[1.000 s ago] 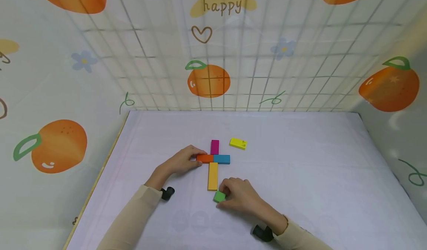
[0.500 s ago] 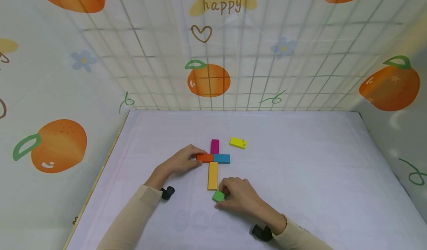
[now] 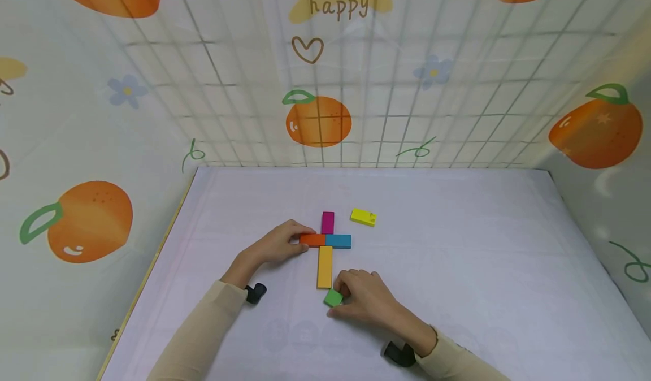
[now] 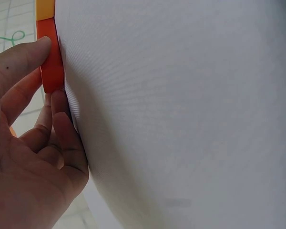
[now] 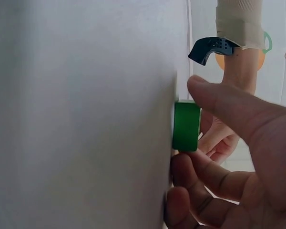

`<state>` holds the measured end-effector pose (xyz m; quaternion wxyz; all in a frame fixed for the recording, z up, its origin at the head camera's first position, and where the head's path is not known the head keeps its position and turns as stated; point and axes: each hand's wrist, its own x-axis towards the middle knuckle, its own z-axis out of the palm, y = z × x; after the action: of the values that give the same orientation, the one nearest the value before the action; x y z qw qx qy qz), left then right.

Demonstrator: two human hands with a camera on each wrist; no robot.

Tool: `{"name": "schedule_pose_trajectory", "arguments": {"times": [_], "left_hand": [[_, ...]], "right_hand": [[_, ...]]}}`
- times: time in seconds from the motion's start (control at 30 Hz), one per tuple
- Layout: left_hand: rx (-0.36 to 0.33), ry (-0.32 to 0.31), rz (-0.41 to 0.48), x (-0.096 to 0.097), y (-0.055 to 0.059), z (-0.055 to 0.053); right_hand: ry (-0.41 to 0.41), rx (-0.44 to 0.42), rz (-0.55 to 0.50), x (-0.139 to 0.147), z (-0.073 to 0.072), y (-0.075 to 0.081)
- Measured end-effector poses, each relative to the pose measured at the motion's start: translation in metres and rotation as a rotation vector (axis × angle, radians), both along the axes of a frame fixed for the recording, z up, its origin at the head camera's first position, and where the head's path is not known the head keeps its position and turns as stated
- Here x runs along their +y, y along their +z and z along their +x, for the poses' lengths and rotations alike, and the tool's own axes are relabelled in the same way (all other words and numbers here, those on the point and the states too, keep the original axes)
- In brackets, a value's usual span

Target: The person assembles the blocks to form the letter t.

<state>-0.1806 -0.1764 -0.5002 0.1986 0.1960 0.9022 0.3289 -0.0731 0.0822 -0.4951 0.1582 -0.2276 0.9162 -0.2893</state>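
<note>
In the head view, my left hand (image 3: pixel 280 242) pinches the left end of an orange-red block (image 3: pixel 312 240), thumb and fingers on opposite sides. The same orange-red block (image 4: pixel 51 57) shows between thumb and fingers in the left wrist view. A blue block (image 3: pixel 338 241) lies end to end with it, a magenta block (image 3: pixel 328 223) stands off the far side, and a long amber block (image 3: pixel 324 267) runs toward me. My right hand (image 3: pixel 368 296) has thumb and curled fingers around a small green block (image 3: pixel 333 298), turned at an angle just below the amber one's near end.
A yellow block (image 3: pixel 363 217) lies apart at the back right of the group. The white tabletop (image 3: pixel 458 245) spreads out on both sides, with a patterned curtain (image 3: pixel 432 109) behind it. Black wrist cameras sit at both cuffs.
My right hand and the green block have shifted very slightly left. The left hand and the other blocks stay in place.
</note>
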Motion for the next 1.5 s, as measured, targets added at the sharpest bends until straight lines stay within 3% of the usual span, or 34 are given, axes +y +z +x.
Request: {"name": "schedule_pose_trajectory", "arguments": {"times": [0.23, 0.43, 0.73, 0.93, 1.17, 1.5], "left_hand": [[-0.008, 0.008, -0.017, 0.002, 0.001, 0.0], [-0.011, 0.012, -0.01, 0.002, 0.002, 0.001], [-0.016, 0.018, 0.002, 0.001, 0.001, 0.002], [-0.028, 0.013, -0.009, 0.002, 0.003, 0.002], [-0.034, 0.02, -0.01, 0.003, 0.006, 0.003], [-0.048, 0.035, 0.002, 0.002, 0.004, 0.002]], "right_hand": [[0.0, -0.005, -0.022, 0.001, 0.0, 0.002], [-0.005, -0.05, -0.101, 0.006, -0.002, 0.003], [-0.079, -0.085, -0.159, 0.018, -0.008, 0.01], [-0.128, -0.052, -0.21, 0.029, -0.016, 0.015], [-0.164, 0.045, -0.274, 0.044, -0.031, 0.019], [-0.235, 0.105, -0.282, 0.064, -0.052, 0.019]]}}
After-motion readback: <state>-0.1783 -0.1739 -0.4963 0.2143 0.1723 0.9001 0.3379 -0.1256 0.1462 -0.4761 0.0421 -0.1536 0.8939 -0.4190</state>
